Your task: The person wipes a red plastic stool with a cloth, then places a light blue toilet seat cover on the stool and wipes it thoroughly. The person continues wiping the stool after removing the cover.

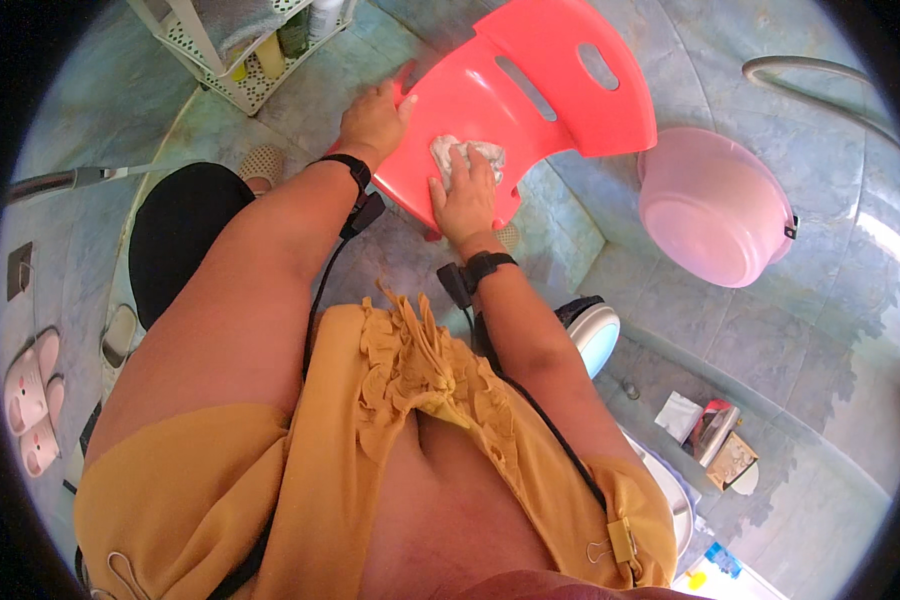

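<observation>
A red plastic chair (470, 90) with slots in its backrest is tilted in front of me. Its seat faces up toward me. My left hand (375, 122) grips the chair's left side edge, fingers curled at the rim. On the seat, my right hand (467, 197) presses a crumpled whitish cloth (445, 150) against the plastic. Part of the cloth is hidden under the fingers. Both wrists wear black bands with cables attached.
A white shelf rack (250, 98) with bottles stands at the upper left. To the right a pink basin (715, 215) hangs on the tiled wall. Pink slippers (32, 400) are at far left, near a black round object (185, 240). Small packets (678, 415) sit on a ledge at lower right.
</observation>
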Action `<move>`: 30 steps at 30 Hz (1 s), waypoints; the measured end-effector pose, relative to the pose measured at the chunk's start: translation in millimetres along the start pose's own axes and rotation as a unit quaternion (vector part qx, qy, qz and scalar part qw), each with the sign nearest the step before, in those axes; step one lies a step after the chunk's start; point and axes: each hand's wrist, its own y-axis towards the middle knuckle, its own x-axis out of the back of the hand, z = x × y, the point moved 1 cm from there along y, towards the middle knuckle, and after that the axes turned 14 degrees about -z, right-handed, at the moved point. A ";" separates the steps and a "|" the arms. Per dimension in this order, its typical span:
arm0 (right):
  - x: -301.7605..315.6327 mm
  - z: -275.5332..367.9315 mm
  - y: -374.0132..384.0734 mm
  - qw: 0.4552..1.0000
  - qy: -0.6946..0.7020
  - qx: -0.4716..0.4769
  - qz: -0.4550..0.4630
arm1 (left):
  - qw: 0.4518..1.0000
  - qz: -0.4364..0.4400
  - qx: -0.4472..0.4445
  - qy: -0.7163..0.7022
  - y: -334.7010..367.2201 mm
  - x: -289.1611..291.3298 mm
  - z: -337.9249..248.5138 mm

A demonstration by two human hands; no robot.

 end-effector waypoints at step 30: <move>-58.6 -44.3 77.0 0.998 -0.007 0.022 -0.051 | 1.000 0.001 -0.013 0.003 -1.2 0.4 -0.5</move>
